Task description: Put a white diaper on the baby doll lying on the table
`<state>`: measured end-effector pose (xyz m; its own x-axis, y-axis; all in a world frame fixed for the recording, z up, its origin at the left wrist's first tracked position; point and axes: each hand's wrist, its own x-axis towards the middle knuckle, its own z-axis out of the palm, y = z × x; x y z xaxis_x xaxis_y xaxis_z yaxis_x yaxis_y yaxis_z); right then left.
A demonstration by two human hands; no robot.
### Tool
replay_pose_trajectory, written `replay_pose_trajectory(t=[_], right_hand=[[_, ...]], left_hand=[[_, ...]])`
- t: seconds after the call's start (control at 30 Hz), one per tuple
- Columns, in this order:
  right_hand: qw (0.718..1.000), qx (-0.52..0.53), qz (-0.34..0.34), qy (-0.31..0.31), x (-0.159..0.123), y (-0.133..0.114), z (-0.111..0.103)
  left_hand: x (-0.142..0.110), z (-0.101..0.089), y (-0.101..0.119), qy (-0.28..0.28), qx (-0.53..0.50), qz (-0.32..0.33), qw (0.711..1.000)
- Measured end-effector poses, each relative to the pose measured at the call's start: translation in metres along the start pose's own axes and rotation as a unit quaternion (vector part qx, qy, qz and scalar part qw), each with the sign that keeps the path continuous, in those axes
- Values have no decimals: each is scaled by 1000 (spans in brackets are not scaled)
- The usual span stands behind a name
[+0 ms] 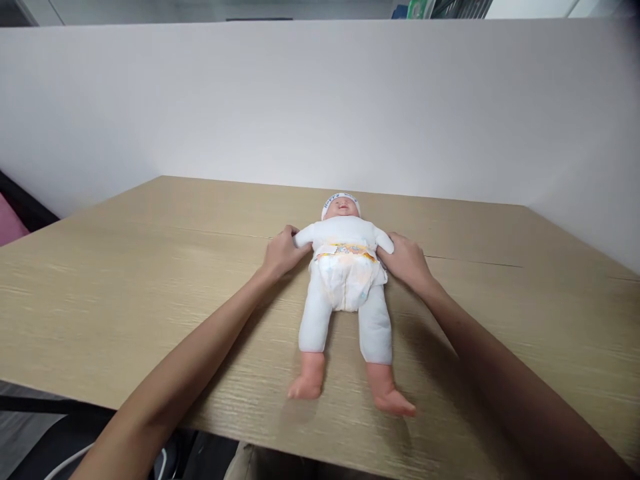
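Note:
A baby doll (345,230) with a white cloth body and a printed white headband lies on its back on the table, feet toward me. Around its hips is a white diaper (346,280) with a colourful waistband. My left hand (284,253) is closed around the end of the doll's arm on the left side. On the other side, my right hand (406,259) grips the doll's other arm near its end. Both of the doll's hands are hidden by my fingers. Its bare pinkish feet (307,377) point toward the near table edge.
The light wood table (150,287) has a thin seam running across it behind my hands. A white partition (320,100) rises along its far side. Below the near edge at left are a dark chair (45,447) and a white cable (67,461).

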<state>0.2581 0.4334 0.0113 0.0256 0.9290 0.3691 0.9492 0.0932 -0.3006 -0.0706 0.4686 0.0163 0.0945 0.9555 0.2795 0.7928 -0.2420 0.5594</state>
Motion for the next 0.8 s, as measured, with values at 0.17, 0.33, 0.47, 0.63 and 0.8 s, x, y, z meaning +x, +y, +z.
replay_pose_trajectory(t=[0.17, 0.33, 0.47, 0.63, 0.8], right_hand=[[996, 62, 60, -25, -20, -15, -37], [972, 211, 74, -77, -82, -19, -86], [943, 296, 43, -146, -164, -28, -130], [924, 305, 26, -230, -285, -51, -171], [911, 293, 5, -289, -370, -75, -147]], left_hand=[[-36, -34, 45, -27, -31, -76, 996], [-145, -77, 94, -32, -77, -90, 992], [-286, -84, 100, -89, -133, -52, 986], [-443, -41, 66, -247, -158, -105, 950], [-512, -37, 38, -294, -118, -150, 937]])
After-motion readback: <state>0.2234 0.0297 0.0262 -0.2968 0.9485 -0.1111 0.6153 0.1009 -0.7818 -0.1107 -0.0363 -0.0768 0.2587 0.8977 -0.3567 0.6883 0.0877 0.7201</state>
